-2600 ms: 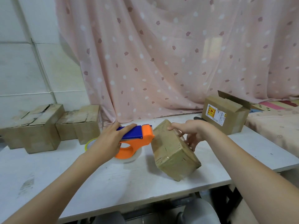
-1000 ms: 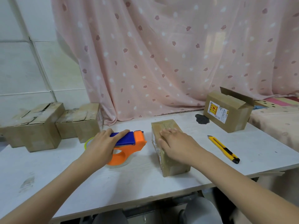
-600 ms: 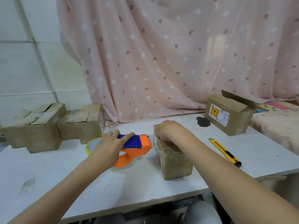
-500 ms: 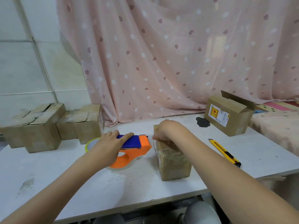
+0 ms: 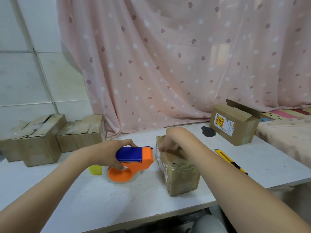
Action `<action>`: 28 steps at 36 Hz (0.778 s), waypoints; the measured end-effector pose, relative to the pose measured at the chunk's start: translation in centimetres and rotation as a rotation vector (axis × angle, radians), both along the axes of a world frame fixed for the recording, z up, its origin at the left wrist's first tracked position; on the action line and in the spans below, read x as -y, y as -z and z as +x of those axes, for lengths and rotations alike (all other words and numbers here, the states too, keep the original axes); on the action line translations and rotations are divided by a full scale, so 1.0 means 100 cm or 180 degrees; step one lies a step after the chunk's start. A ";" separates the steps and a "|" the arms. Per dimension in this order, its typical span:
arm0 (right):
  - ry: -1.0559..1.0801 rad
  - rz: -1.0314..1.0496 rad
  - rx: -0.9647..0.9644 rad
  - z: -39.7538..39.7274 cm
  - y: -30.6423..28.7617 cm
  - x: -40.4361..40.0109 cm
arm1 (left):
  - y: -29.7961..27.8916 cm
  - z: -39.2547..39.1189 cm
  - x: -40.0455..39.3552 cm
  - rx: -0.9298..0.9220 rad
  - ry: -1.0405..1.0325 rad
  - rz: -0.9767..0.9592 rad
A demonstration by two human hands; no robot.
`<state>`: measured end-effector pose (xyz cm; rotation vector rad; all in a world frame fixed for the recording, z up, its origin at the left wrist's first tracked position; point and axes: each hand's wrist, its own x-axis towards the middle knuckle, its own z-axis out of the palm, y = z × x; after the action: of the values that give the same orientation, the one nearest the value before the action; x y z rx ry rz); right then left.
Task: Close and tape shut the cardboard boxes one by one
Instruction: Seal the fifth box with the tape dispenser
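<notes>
**Tape dispenser beside a small box on the white table**

A pink dotted curtain [image 5: 168, 64] hangs behind the white table [image 5: 101, 199]. At the table's far left sit two closed cardboard boxes [image 5: 33, 140], side by side and touching. At the far right stands a labelled box [image 5: 234, 125] with one flap raised. The small box [image 5: 178, 170] being worked on lies near the table's front edge, centre right, its top banded with clear tape. The left hand [image 5: 107, 153] grips the orange and blue tape dispenser [image 5: 133, 162], fingers curled round its handle, the dispenser resting on the table just left of the small box. The right hand [image 5: 168, 140] is bent down at the box's far top edge, fingertips pressing there; whether they pinch anything I cannot tell. A yellow utility knife [image 5: 230, 162] lies right of the forearm, and a yellow tape roll [image 5: 95, 169] peeks from under the left wrist
</notes>
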<state>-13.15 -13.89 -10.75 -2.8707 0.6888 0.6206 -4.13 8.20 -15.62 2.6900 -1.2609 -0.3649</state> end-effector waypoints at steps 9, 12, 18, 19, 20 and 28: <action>0.0291 0.0442 0.0428 -0.009 -0.002 0.028 | 0.008 0.000 -0.001 -0.0176 0.0007 -0.0504; 0.0528 0.0799 0.0718 -0.013 -0.002 0.040 | 0.010 -0.002 0.001 -0.0067 -0.0011 -0.0547; 0.0842 0.1857 0.0819 -0.027 0.007 0.067 | 0.015 -0.002 -0.002 -0.0072 -0.0034 -0.0593; 0.0901 0.1985 0.0852 -0.028 0.010 0.070 | 0.015 -0.003 -0.001 -0.0052 -0.0009 -0.0567; 0.0960 0.2086 0.0873 -0.029 0.013 0.074 | 0.014 -0.005 0.000 -0.0040 0.0006 -0.0550; 0.1216 0.2836 0.0911 -0.041 0.043 0.103 | 0.008 -0.009 0.005 0.0086 0.0104 -0.0551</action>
<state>-17.21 -24.17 -15.07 -1.8889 0.6616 0.3232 -5.05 7.65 -16.43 2.5403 -1.2816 -0.2131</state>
